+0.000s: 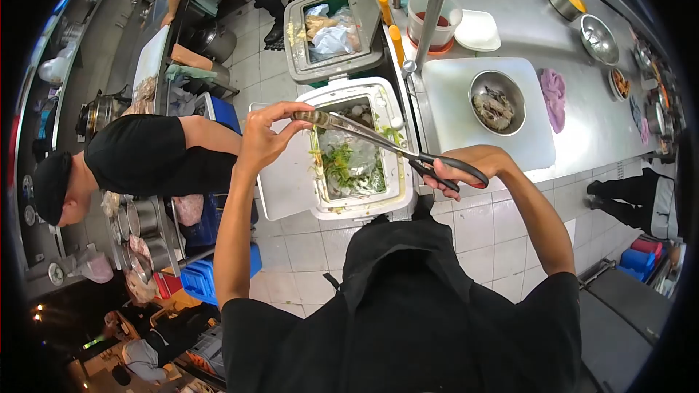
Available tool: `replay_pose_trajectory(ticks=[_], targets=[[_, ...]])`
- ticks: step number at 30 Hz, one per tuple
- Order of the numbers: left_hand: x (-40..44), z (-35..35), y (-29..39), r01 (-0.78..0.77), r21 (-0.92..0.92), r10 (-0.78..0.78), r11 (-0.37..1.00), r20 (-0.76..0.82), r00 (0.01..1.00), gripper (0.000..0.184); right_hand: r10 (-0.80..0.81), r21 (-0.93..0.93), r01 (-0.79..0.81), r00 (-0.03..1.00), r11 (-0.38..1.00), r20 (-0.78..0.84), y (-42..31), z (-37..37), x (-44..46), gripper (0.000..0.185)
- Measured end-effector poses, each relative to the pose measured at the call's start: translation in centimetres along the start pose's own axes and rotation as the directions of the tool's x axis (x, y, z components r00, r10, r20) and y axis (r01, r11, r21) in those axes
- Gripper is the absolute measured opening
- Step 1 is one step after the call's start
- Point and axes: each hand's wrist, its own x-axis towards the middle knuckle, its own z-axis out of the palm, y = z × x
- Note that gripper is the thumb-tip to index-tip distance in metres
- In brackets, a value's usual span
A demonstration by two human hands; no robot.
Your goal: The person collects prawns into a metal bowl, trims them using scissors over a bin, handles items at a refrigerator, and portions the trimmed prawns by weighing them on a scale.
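My left hand (263, 137) pinches a greyish-brown prawn (313, 117) between thumb and fingers, above a white bin. In my right hand (466, 162) is a pair of black-handled scissors (389, 144), with fingers through the loops. Their metal blades point left and reach the prawn; whether they are cutting it I cannot tell. Below lies the white bin (395, 182), its mouth showing green leaves and a clear plastic bag. To the right, a metal bowl (477, 84) containing grey prawns stands on a white cutting board (535, 145).
A grey bin (297, 65) with rubbish stands beyond the white one. On the steel counter are a pink cloth (553, 98), a white tray (478, 30) and a plastic tub (451, 13). A co-worker in black (142, 153) leans in from the left; other people stand farther off.
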Motion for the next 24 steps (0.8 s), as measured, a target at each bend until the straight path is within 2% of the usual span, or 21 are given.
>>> replay_pose_trajectory(ticks=[5,9,14,22,24], targets=[[0.6,0.1,0.0,-0.075,-0.061,0.075,0.995,0.004,0.997,0.024,0.032,-0.007,-0.032,0.999,0.999,-0.042,-0.7,-0.6,-0.6,0.073],[0.8,0.1,-0.2,-0.073,-0.081,0.075,0.994,0.026,0.997,0.023,0.024,-0.028,-0.025,0.998,0.999,-0.055,-1.1,-1.0,-0.6,0.072],[1.1,0.0,-0.8,0.012,-0.277,-0.002,0.961,0.036,0.999,0.022,0.004,-0.063,-0.008,0.998,0.998,-0.068,-2.0,-1.5,-0.8,0.069],[1.3,0.0,-1.5,0.054,-0.381,-0.027,0.923,0.076,0.997,0.023,-0.022,-0.155,0.005,0.994,0.988,-0.109,-1.7,-1.8,-0.2,0.063],[1.4,-0.1,-1.6,0.071,-0.407,-0.042,0.911,0.081,0.996,0.023,-0.148,-0.177,0.125,0.981,0.976,-0.124,-1.3,-1.6,0.4,0.067]])
